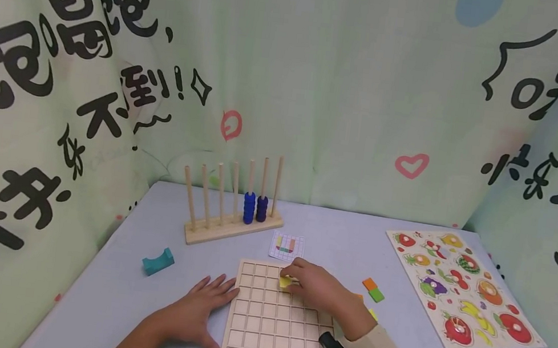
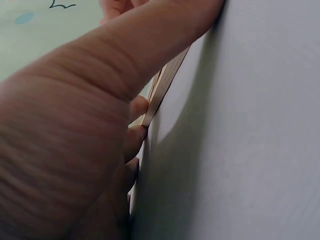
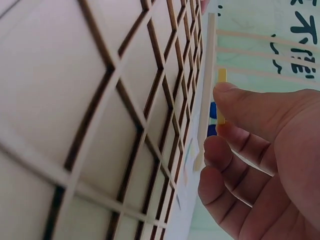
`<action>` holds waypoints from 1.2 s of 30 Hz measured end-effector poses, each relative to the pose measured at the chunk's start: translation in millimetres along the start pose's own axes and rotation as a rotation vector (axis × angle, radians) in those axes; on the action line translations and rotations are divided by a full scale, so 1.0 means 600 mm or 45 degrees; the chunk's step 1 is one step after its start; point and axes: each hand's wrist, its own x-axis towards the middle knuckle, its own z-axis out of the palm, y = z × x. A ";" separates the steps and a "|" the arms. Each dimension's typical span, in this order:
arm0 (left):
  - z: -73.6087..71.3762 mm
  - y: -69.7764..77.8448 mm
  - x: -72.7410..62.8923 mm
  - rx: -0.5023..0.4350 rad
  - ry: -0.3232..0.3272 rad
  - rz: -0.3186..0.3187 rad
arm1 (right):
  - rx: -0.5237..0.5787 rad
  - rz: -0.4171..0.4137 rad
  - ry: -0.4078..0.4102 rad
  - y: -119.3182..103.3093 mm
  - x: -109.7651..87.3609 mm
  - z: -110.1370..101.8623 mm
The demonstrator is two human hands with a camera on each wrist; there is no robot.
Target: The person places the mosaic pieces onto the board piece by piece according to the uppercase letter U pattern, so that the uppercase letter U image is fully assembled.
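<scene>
- Teal block [image 1: 158, 262], left of the grid board [image 1: 274, 327];
- left hand [image 1: 193, 310], fingers spread, gripping nothing, touching the grid board's left edge;
- peg rack [image 1: 221, 230] with blue beads [image 1: 249, 208], behind the grid board;
- printed card [image 1: 287, 246], just behind it;
- yellow tile [image 1: 285, 282], over the grid board's far part, pinched between right hand's [image 1: 316, 289] thumb and fingertips;
- orange tile [image 1: 369, 283], green tile [image 1: 376, 295], right of the grid board;
- fruit board [image 1: 465, 293], farther right of it.

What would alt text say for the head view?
A person's right grip holds a flat yellow piece over a pale wooden grid board; their left grip, spread, rests against its left edge. Behind stands a wooden peg rack with blue beads; right lies a colourful fruit-picture board.
</scene>
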 end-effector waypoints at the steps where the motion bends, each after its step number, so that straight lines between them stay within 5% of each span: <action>1: 0.000 0.001 0.000 -0.004 -0.005 -0.003 | -0.003 -0.014 0.000 -0.001 0.003 0.002; 36: -0.001 -0.003 0.000 0.008 0.000 0.060 | 0.044 -0.047 -0.028 -0.032 0.064 0.039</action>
